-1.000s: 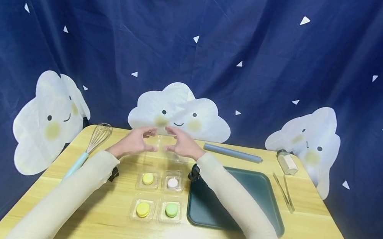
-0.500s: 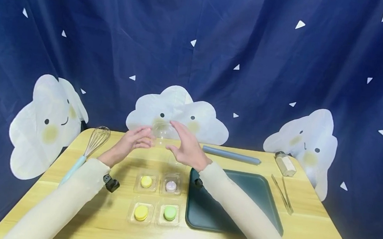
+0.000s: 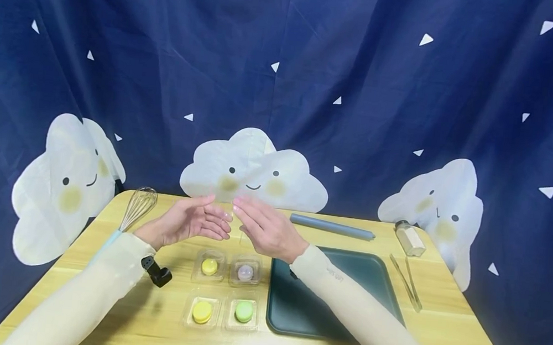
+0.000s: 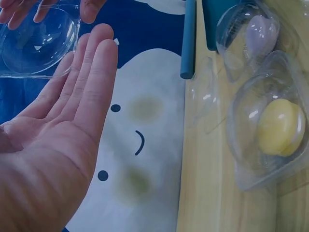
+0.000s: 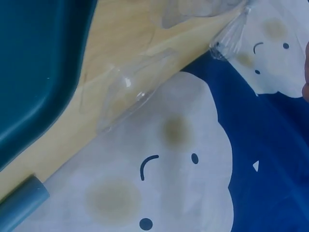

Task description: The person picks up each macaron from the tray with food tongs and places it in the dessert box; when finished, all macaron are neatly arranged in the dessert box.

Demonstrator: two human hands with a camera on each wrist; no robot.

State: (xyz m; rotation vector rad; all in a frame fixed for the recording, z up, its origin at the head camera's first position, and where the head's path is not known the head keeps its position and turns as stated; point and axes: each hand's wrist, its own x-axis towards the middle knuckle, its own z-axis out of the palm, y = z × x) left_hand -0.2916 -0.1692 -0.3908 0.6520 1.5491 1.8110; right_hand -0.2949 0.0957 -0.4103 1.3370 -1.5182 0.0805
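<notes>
My right hand point(image 3: 271, 230) pinches a clear plastic domed box or lid point(image 4: 38, 43) above the back of the table. Beside it, my left hand point(image 3: 197, 221) is held palm inward with fingers straight, the fingertips right at the plastic's edge in the left wrist view. Nearer me stand clear boxes with macarons: a yellow one point(image 3: 209, 267) and a lilac one point(image 3: 245, 272) behind, another yellow macaron point(image 3: 202, 312) and a green one point(image 3: 244, 311) in front. One more clear plastic piece point(image 5: 128, 89) lies near the table's back edge.
A dark green tray point(image 3: 341, 329) lies to the right, with a blue-grey rod point(image 3: 332, 227) behind it. Tongs point(image 3: 406, 282) and a dark-lidded jar point(image 3: 410, 239) are at the far right. A whisk point(image 3: 139, 209) lies at the left. A cloud-patterned curtain hangs behind.
Both hands held curved around the clear plastic; now the left has opened flat and the right has turned over with its fingers closed together on the plastic. The boxes stay put.
</notes>
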